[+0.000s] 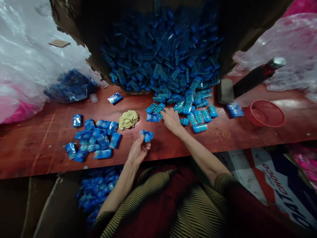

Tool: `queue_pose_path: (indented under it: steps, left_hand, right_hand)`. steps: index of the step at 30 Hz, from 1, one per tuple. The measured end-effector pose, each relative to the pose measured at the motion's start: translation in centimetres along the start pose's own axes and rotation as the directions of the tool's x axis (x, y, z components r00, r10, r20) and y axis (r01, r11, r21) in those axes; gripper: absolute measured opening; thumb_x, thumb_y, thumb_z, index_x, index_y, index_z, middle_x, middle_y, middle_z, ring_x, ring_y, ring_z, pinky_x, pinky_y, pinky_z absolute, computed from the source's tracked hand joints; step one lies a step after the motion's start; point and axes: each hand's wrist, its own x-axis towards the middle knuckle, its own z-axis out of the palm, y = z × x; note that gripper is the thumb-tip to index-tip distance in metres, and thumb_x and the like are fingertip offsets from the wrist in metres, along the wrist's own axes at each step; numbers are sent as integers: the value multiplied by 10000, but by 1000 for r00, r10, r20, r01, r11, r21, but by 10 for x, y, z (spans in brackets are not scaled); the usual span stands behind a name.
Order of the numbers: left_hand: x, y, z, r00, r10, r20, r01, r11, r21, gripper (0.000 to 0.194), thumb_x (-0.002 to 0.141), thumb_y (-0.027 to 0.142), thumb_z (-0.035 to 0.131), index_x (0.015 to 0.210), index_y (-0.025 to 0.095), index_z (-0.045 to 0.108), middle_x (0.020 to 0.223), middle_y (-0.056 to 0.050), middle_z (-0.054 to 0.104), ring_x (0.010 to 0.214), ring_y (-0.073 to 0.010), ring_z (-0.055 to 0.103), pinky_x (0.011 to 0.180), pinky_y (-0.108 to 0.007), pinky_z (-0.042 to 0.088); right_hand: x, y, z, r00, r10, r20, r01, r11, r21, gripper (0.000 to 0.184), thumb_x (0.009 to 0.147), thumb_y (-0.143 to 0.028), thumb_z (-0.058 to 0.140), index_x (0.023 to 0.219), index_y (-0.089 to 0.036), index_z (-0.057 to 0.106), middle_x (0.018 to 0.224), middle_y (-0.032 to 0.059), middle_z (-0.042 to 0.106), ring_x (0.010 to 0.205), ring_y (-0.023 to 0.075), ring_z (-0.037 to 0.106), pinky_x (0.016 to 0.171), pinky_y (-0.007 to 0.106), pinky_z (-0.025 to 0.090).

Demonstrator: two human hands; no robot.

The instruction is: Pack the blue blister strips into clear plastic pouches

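My left hand point(139, 149) pinches a small blue printed packet point(147, 136) between thumb and fingers, above the near part of the table. My right hand point(172, 121) is over the table, its bent fingertips closed at the edge of a clear packet of round blue pieces point(158, 108). A flat blue printed wrapper point(153, 117) lies just below those fingertips. More clear packets point(198, 117) lie to the right of this hand. On the left, several blue printed packets point(101, 140) sit in a loose heap, and a crumpled yellow cloth point(128, 119) lies between heap and hands.
A torn cardboard box point(71, 19) full of clear packets point(163, 56) opens onto the red table point(32, 145). A red plastic basket point(265, 113), grey block point(225, 91) and dark bottle point(257, 77) stand right. Plastic bags point(22, 49) flank the box. Blue packets point(99, 188) lie below the table.
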Motion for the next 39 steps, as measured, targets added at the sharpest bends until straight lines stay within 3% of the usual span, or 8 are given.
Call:
queue_pose_path:
  steps: [5,10,14,21,26,30,36,39]
  left_hand:
    - [-4,2,2,992,-100,-79,95,993,-65,260,843,304,563,639,142,553,507,-8,554,409,-63,480,363,-145,360]
    - [-5,0,5,987,-131,-92,126,990,-62,220,837,297,573,693,132,588,576,-34,601,480,-87,561,421,-162,436]
    - [-3,-2,10,987,-120,-106,109,989,-104,163,820,257,596,704,143,586,573,-17,600,488,-92,569,447,-176,460]
    - [0,-1,10,972,-137,-192,113,985,-130,264,870,263,517,631,161,560,484,-2,548,462,-88,548,425,-166,433]
    - [1,-1,5,976,-125,-180,104,987,-121,280,837,327,568,611,161,572,519,-9,553,480,-81,542,434,-162,427]
    - [4,-2,5,972,-131,-192,105,984,-143,295,862,333,525,629,160,580,539,-19,553,494,-84,537,455,-168,440]
    - [2,-5,7,979,-85,-184,67,993,-102,208,866,215,516,681,146,580,550,-23,582,510,-92,563,498,-185,469]
    - [-1,-9,4,990,63,-127,-63,998,2,145,784,241,633,696,143,574,557,-6,597,500,-98,573,489,-196,464]
  right_hand:
    - [1,0,9,996,-31,86,47,981,-189,158,869,-188,496,965,-155,617,1014,148,564,949,282,464,749,375,357]
    - [-20,-1,20,986,-128,104,137,987,-83,252,846,-247,550,1076,-146,570,1056,141,573,961,281,467,772,370,350]
    - [-33,6,25,992,-116,41,113,991,73,321,856,-295,534,1156,-181,541,1105,99,585,989,253,474,828,357,343]
    - [-44,4,27,996,-87,33,88,996,-6,354,843,-239,548,1192,-181,542,1148,116,585,1044,283,466,865,398,331]
    - [-43,2,19,999,-42,2,40,966,255,329,835,-253,565,1152,-168,579,1092,110,624,1009,248,524,878,380,380]
    - [-51,-1,7,996,-90,2,72,803,592,295,835,-288,551,1116,-212,593,1070,44,641,938,177,582,810,304,441]
    - [-57,-2,7,999,-31,18,23,946,324,297,817,-238,584,1106,-183,622,1134,117,606,1067,261,517,941,431,376]
    - [-52,-8,8,999,38,-10,-28,862,505,361,834,-283,562,1184,-197,561,1142,101,600,1060,236,531,933,407,397]
